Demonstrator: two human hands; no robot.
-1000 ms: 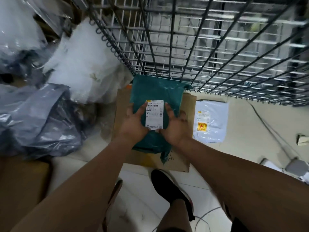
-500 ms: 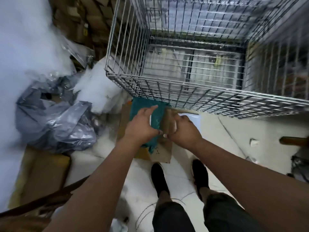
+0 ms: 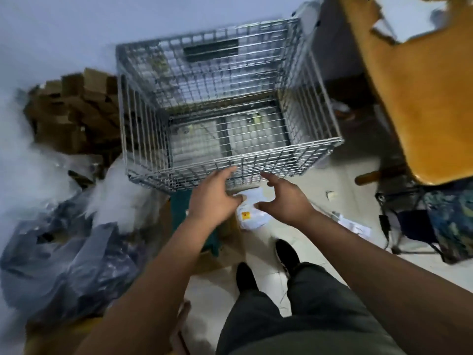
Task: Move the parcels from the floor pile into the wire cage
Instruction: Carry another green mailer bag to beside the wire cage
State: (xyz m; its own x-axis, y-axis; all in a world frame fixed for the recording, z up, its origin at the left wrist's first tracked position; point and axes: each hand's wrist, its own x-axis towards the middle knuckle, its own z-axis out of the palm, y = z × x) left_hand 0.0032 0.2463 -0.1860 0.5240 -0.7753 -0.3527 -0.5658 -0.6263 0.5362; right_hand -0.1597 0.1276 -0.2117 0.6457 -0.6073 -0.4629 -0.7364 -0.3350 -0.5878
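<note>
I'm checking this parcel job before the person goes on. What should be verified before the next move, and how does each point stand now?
1. Left hand free: ok, open, holding nothing.
2. Right hand free: ok, open, holding nothing.
3. Wire cage top open: ok, no lid seen.
4. Teal parcel in cage: not ok, it lies on the floor outside the near wall.
5. White parcel in cage: not ok, it lies on the floor below the hands.
6. Parcel weights: cannot tell.
</note>
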